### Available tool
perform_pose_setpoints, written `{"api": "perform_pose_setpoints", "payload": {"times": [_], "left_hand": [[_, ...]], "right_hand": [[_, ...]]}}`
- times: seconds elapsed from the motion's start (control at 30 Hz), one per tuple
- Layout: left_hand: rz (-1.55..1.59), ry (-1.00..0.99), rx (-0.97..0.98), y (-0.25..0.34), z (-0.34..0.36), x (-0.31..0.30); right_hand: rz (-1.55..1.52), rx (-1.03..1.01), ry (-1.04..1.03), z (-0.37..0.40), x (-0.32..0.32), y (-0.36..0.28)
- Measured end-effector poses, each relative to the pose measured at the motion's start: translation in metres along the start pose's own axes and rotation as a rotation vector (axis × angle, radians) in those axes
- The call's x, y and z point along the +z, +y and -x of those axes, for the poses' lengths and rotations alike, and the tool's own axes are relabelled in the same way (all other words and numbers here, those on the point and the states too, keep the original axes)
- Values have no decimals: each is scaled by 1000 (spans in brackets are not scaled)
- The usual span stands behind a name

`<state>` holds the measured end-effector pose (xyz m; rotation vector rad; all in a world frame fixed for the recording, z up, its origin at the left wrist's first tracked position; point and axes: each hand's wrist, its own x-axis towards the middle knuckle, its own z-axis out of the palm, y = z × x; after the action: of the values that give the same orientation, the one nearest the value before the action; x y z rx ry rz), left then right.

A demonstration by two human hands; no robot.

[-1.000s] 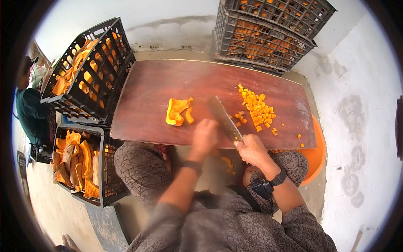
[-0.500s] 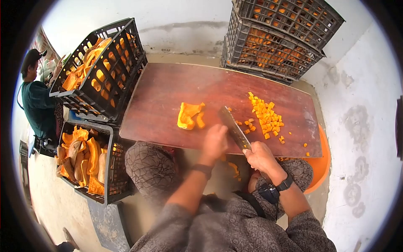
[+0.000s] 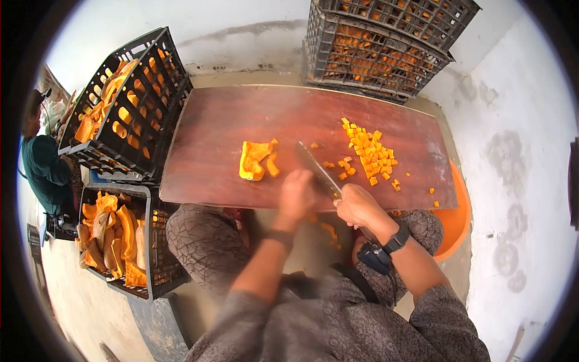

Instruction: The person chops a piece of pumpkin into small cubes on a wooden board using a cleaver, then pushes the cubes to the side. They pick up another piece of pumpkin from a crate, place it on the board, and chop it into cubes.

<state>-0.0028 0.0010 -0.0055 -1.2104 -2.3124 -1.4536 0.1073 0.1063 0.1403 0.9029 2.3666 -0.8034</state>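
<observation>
My right hand [image 3: 360, 208] is wrapped round the handle of a broad kitchen knife [image 3: 318, 168], its blade slanting up and left over the board's near edge. Beside the blade, my left hand [image 3: 295, 194] is smeared by motion, so its fingers and anything in them cannot be made out. Up and left of that hand, a chunk of orange pumpkin [image 3: 253, 159] lies on the reddish-brown board [image 3: 241, 114], with a thin curved strip [image 3: 272, 165] against its right side. Small pumpkin cubes [image 3: 373, 151] are heaped right of the knife, with several loose ones near the blade.
Black crates of pumpkin pieces stand at the left, an upper crate [image 3: 132, 108] and a lower one [image 3: 151, 241]. Stacked crates [image 3: 380, 54] rise behind the board. An orange tub [image 3: 455, 223] sits under its right end. Another person [image 3: 45, 169] is at far left.
The whole view has shifted, so the board and crates appear further left and slightly higher. Both hands sit slightly further over the board, the knife still in my right hand. The pumpkin lies as before.
</observation>
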Motion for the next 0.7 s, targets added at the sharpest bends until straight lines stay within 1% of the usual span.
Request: {"api": "perform_pose_setpoints", "payload": {"times": [0.03,0.1,0.13,0.2,0.33,0.4,0.43,0.5,0.53,0.57,0.6,0.63,0.7], "left_hand": [[2,-7,-1,-1,0,0],[4,-21,-11,-1,-1,0],[3,-21,-11,0,-1,-2],[-2,-38,-5,1,0,-4],[31,-22,34,3,-1,-3],[-20,-43,2,4,0,-3],[-19,-45,3,4,0,-3],[55,-40,21,4,-4,-5],[54,-45,25,4,-5,-6],[64,2,7,5,-5,-6],[73,45,-14,6,-3,-8],[71,41,-16,6,-1,-10],[72,137,42,5,-3,-18]], "right_hand": [[-5,5,-3,-3,5,1],[52,-89,167,-10,16,4],[52,-90,167,-12,18,3],[53,-135,250,-15,22,1],[-21,-78,228,-18,20,-2],[-344,1,121,-15,17,0],[-345,3,121,-19,18,8],[-674,-29,107,-27,19,27],[-674,-25,137,-26,18,33],[-677,-22,138,-25,17,39],[-737,-37,157,-20,16,41],[-794,-55,176,-16,15,41],[-807,-50,200,-7,11,39]]}}
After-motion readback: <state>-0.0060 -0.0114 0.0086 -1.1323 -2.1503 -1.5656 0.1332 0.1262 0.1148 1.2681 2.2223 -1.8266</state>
